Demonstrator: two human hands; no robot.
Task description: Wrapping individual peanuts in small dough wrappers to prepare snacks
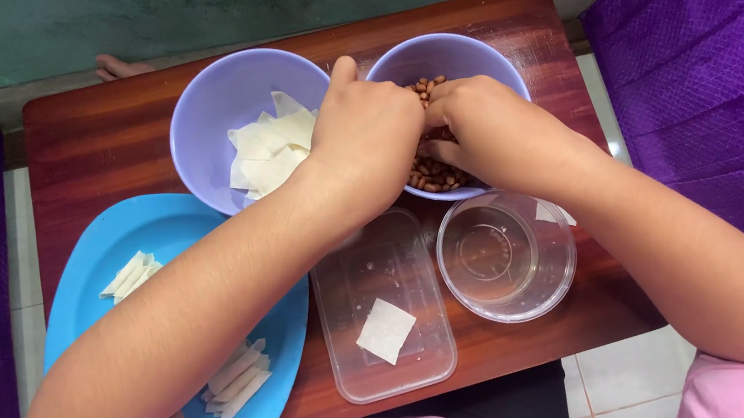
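Both my hands reach into the right lavender bowl (465, 45), which holds brown peanuts (430, 174). My left hand (365, 137) covers the bowl's left side with its fingers curled down; what they hold is hidden. My right hand (482, 126) rests over the peanuts with fingers bent into them. To the left stands a second lavender bowl (216, 97) with white square wrappers (271, 150). Below my hands lies a clear rectangular lid (382, 308) carrying one flat white wrapper (386, 330).
A blue oval plate (120, 233) at the left holds folded white rolls (130, 276) and more rolls (239, 381). A clear round container (506, 255) stands at the right. All sit on a small dark wooden table (92, 136). Purple chairs (704, 68) flank both sides.
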